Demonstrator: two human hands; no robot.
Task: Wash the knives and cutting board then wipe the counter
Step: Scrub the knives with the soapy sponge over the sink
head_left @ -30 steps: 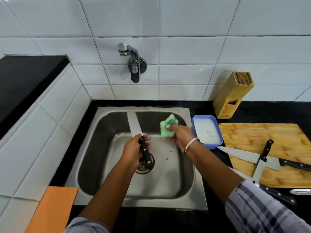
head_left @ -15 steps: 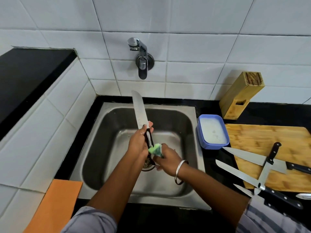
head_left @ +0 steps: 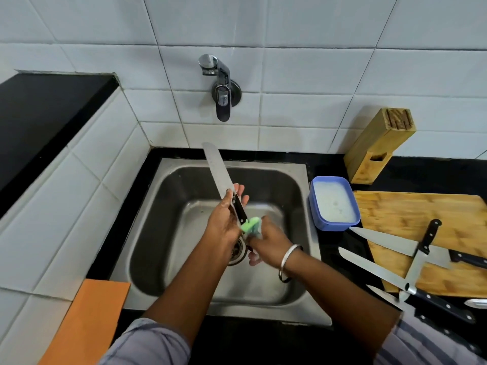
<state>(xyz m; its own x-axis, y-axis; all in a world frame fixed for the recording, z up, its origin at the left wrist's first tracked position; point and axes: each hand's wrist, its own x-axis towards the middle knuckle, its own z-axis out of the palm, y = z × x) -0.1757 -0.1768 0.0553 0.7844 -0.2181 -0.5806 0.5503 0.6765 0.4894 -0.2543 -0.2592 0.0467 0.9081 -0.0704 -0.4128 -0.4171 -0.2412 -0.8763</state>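
1. Chrome wall-mounted tap (head_left: 222, 88): fixed to white glazed tile wall (head_left: 303, 75), above sink centre, spout pointing down.
2. Square stainless-steel sink (head_left: 263, 163): round drain (head_left: 239, 255) in its floor, partly hidden.
3. Blue rectangular plastic tub (head_left: 334, 225): just R of sink, holds cloudy white sudsy liquid.
4. Light-wood knife block (head_left: 374, 151): tilted, behind tub, near wall, slots facing up.
5. Flat orange rectangular sheet (head_left: 87, 320): at sink's front-L corner, cut off by frame edge; material can't tell.
6. Black stone ledge (head_left: 47, 111): upper L, raised, tiled face below.

The sink (head_left: 263, 163) lies under the fingers (head_left: 239, 189), the tap (head_left: 222, 90) behind them. To their right on the bench (head_left: 434, 175) sit a tub (head_left: 334, 225), then the cutting board (head_left: 421, 214) carrying knives (head_left: 390, 242), the knife block (head_left: 376, 148) behind it.
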